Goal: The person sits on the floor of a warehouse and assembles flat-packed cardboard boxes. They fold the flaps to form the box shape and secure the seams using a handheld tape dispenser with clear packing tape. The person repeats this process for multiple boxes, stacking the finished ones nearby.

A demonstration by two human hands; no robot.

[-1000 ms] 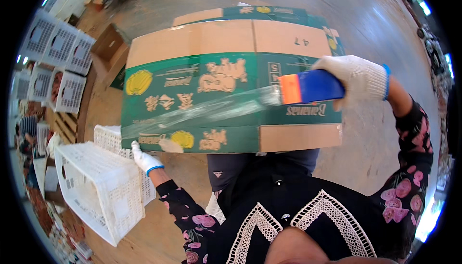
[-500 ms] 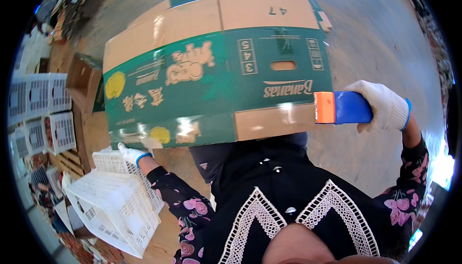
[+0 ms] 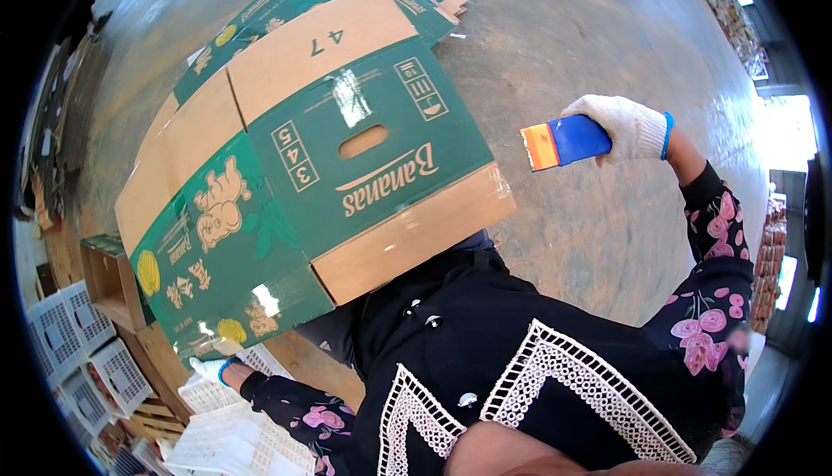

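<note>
Ahead of the person's black top [image 3: 459,303], a green-and-tan cardboard carton [image 3: 286,207] lies flat, left hand [image 3: 211,370] at its near-left corner, probably steadying it, finger closure unclear, right hand's [image 3: 631,127] fingers clamped around a blue-and-orange tape dispenser [image 3: 565,141] clear of the cardboard.

A flattened green-and-tan cardboard carton [image 3: 282,190], pierced by one oval slot, slants across the view — its right end higher — with a blue-and-orange handheld tape dispenser [image 3: 568,142] apart to its right, orange end facing it.
</note>
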